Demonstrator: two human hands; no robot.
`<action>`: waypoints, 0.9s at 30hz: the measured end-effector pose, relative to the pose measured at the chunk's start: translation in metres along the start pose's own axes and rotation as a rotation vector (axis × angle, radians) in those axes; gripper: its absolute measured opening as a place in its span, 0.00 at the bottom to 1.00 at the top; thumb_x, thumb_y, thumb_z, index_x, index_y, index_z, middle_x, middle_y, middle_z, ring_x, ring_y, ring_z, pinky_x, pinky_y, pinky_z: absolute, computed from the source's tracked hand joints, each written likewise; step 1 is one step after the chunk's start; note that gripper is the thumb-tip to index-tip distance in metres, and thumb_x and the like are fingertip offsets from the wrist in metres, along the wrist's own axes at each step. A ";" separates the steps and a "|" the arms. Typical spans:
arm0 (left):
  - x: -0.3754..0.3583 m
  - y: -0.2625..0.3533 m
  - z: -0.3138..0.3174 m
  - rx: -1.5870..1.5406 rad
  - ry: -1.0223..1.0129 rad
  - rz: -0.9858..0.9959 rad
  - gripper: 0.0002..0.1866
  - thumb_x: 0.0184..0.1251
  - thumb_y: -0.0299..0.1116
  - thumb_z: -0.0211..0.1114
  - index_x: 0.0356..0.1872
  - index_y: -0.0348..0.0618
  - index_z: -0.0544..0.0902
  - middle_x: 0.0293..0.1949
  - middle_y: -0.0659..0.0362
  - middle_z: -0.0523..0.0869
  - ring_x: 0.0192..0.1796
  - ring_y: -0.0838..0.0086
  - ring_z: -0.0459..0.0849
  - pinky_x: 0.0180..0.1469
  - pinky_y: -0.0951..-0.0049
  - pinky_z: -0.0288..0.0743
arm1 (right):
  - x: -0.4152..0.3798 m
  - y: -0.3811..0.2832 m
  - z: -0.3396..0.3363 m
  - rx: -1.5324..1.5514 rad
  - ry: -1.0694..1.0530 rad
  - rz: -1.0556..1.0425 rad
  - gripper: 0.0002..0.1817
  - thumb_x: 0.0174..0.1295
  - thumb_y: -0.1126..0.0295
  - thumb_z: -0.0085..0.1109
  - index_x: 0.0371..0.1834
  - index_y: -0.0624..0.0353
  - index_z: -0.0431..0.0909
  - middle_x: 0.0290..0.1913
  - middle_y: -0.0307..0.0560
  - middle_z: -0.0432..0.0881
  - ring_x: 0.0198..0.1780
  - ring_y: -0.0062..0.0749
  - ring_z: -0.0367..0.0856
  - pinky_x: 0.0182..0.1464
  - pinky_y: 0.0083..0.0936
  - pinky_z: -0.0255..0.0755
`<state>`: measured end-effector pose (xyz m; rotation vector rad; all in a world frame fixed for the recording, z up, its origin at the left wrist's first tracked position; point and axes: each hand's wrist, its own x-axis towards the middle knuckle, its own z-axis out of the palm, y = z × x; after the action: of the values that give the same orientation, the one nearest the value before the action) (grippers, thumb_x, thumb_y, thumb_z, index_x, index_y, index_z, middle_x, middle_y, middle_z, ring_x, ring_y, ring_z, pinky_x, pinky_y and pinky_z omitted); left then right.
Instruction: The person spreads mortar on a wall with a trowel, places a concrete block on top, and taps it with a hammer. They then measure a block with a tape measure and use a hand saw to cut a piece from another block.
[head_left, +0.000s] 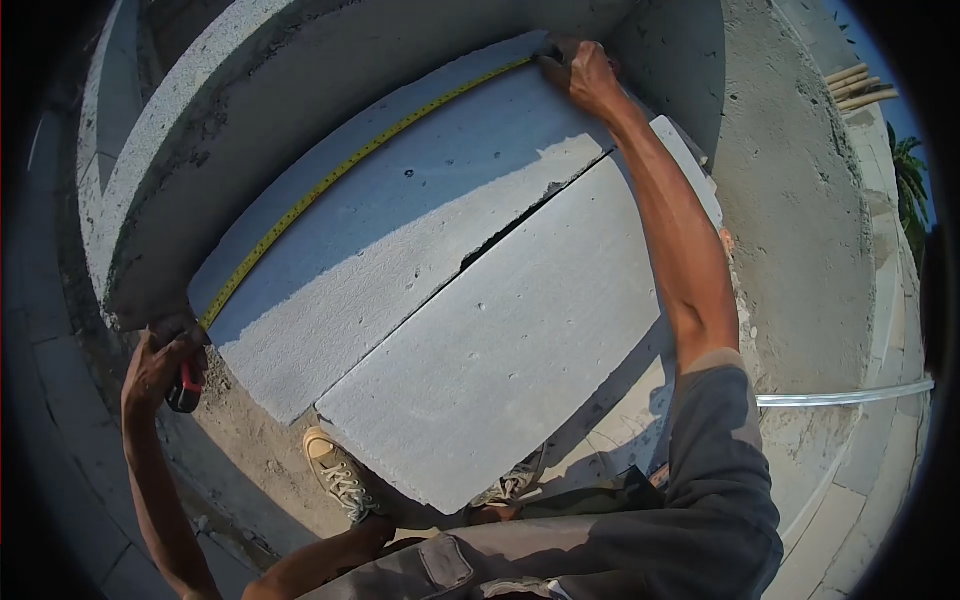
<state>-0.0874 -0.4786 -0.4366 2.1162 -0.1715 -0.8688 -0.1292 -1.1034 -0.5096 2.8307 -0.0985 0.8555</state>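
A yellow tape measure blade [345,167] stretches along the back of the far pale block [400,240], close to the curved wall. At its left end, my left hand [155,370] is closed around the red and black tape measure case [187,385], beside the block's left corner. My right hand [592,80] is closed at the blade's other end, by the block's far right corner; shadow hides the fingertips there. A second pale block [500,320] lies nearer to me, with a dark narrow gap between the two.
A curved concrete wall [190,150] runs behind the blocks, and a grey wall [790,200] rises at the right. My shoe [338,475] stands against the near block. A metal tube [845,397] juts out at the right, below several wooden poles [858,88].
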 end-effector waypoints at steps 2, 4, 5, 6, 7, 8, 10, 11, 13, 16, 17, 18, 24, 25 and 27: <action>-0.014 -0.002 0.009 -0.031 0.008 0.030 0.14 0.63 0.40 0.64 0.35 0.38 0.80 0.22 0.58 0.82 0.22 0.76 0.80 0.26 0.75 0.75 | -0.004 -0.017 -0.049 0.135 -0.171 0.137 0.11 0.60 0.66 0.55 0.34 0.65 0.76 0.31 0.61 0.79 0.36 0.52 0.80 0.43 0.40 0.73; -0.021 0.003 0.018 0.012 -0.146 -0.029 0.15 0.63 0.43 0.66 0.32 0.38 0.81 0.21 0.59 0.82 0.20 0.77 0.80 0.26 0.76 0.75 | -0.018 -0.022 -0.074 0.267 -0.348 0.285 0.09 0.57 0.70 0.54 0.32 0.68 0.75 0.31 0.63 0.78 0.38 0.53 0.80 0.44 0.41 0.73; -0.025 0.001 0.024 -0.032 -0.183 -0.014 0.16 0.63 0.44 0.67 0.29 0.38 0.82 0.20 0.59 0.82 0.20 0.77 0.80 0.26 0.76 0.75 | -0.029 -0.017 -0.075 0.309 -0.269 0.189 0.09 0.59 0.70 0.53 0.31 0.68 0.73 0.30 0.59 0.77 0.34 0.46 0.77 0.40 0.39 0.72; -0.030 -0.001 0.029 -0.025 -0.185 -0.010 0.16 0.63 0.44 0.67 0.29 0.38 0.82 0.20 0.59 0.82 0.20 0.77 0.80 0.26 0.76 0.75 | -0.038 -0.015 -0.079 0.349 -0.189 0.094 0.10 0.60 0.70 0.52 0.30 0.68 0.72 0.30 0.55 0.76 0.30 0.39 0.74 0.37 0.36 0.71; -0.035 -0.002 0.033 -0.040 -0.217 -0.025 0.16 0.63 0.44 0.66 0.29 0.38 0.82 0.20 0.59 0.83 0.20 0.77 0.81 0.26 0.76 0.75 | -0.043 -0.018 -0.089 0.349 -0.182 0.103 0.10 0.60 0.70 0.52 0.30 0.68 0.72 0.30 0.55 0.76 0.30 0.39 0.74 0.37 0.36 0.71; -0.039 -0.002 0.036 -0.054 -0.250 -0.040 0.16 0.64 0.43 0.66 0.29 0.38 0.82 0.21 0.59 0.83 0.21 0.77 0.81 0.26 0.77 0.75 | -0.049 -0.022 -0.099 0.415 -0.227 0.163 0.10 0.60 0.70 0.52 0.30 0.69 0.72 0.30 0.54 0.76 0.31 0.37 0.74 0.38 0.35 0.71; -0.048 -0.006 0.043 -0.040 -0.271 -0.033 0.16 0.65 0.43 0.65 0.29 0.39 0.82 0.21 0.59 0.83 0.21 0.77 0.82 0.26 0.77 0.75 | -0.060 -0.027 -0.114 0.484 -0.259 0.230 0.10 0.59 0.71 0.51 0.30 0.70 0.72 0.30 0.54 0.76 0.31 0.36 0.74 0.38 0.34 0.71; -0.051 -0.008 0.046 -0.041 -0.295 -0.034 0.15 0.66 0.43 0.64 0.29 0.39 0.82 0.21 0.59 0.84 0.22 0.78 0.82 0.26 0.77 0.75 | -0.066 -0.027 -0.118 0.469 -0.270 0.271 0.10 0.59 0.71 0.51 0.30 0.69 0.72 0.30 0.54 0.76 0.32 0.35 0.74 0.39 0.34 0.71; -0.056 -0.013 0.053 -0.028 -0.324 -0.024 0.15 0.66 0.42 0.64 0.30 0.39 0.82 0.21 0.59 0.84 0.22 0.78 0.82 0.27 0.77 0.75 | -0.079 -0.026 -0.126 0.455 -0.276 0.310 0.10 0.59 0.71 0.52 0.31 0.69 0.72 0.30 0.54 0.76 0.32 0.35 0.74 0.39 0.33 0.71; -0.066 -0.018 0.060 0.009 -0.349 -0.013 0.15 0.66 0.43 0.63 0.32 0.40 0.83 0.21 0.61 0.84 0.23 0.79 0.82 0.28 0.77 0.75 | -0.097 -0.019 -0.137 0.405 -0.332 0.349 0.09 0.59 0.71 0.52 0.31 0.69 0.73 0.30 0.54 0.77 0.33 0.36 0.75 0.40 0.33 0.71; -0.069 -0.021 0.062 -0.007 -0.373 -0.017 0.16 0.66 0.44 0.64 0.33 0.40 0.83 0.22 0.60 0.84 0.23 0.79 0.82 0.28 0.77 0.76 | -0.107 -0.018 -0.139 0.420 -0.298 0.344 0.09 0.58 0.71 0.53 0.32 0.69 0.72 0.31 0.57 0.77 0.33 0.42 0.76 0.41 0.36 0.71; -0.072 -0.023 0.064 -0.026 -0.385 -0.020 0.17 0.66 0.45 0.65 0.34 0.39 0.83 0.22 0.60 0.84 0.23 0.78 0.82 0.28 0.76 0.76 | -0.113 -0.020 -0.144 0.439 -0.258 0.329 0.09 0.58 0.71 0.53 0.33 0.69 0.72 0.33 0.60 0.77 0.34 0.49 0.76 0.41 0.38 0.71; -0.099 -0.001 0.058 0.086 -0.508 0.040 0.26 0.66 0.58 0.61 0.39 0.41 0.79 0.21 0.61 0.81 0.26 0.77 0.82 0.27 0.74 0.74 | -0.137 -0.025 -0.167 0.629 -0.019 0.498 0.06 0.59 0.78 0.52 0.38 0.67 0.76 0.34 0.48 0.78 0.37 0.31 0.76 0.45 0.28 0.71; -0.102 0.004 0.057 0.099 -0.501 0.083 0.29 0.63 0.62 0.61 0.41 0.41 0.79 0.22 0.61 0.81 0.26 0.75 0.82 0.28 0.73 0.75 | -0.142 -0.016 -0.166 0.659 0.004 0.478 0.07 0.61 0.78 0.51 0.40 0.67 0.76 0.37 0.46 0.78 0.40 0.30 0.75 0.49 0.27 0.69; -0.108 0.026 0.056 0.146 -0.522 0.199 0.30 0.63 0.62 0.61 0.41 0.40 0.79 0.25 0.58 0.81 0.28 0.74 0.83 0.29 0.70 0.76 | -0.138 -0.028 -0.180 0.631 0.034 0.402 0.06 0.63 0.79 0.50 0.41 0.67 0.75 0.38 0.46 0.77 0.43 0.29 0.74 0.51 0.25 0.68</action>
<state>-0.2000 -0.4885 -0.3843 1.9176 -0.7217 -1.3003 -0.3385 -1.0400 -0.4430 3.4452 -0.4877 1.1889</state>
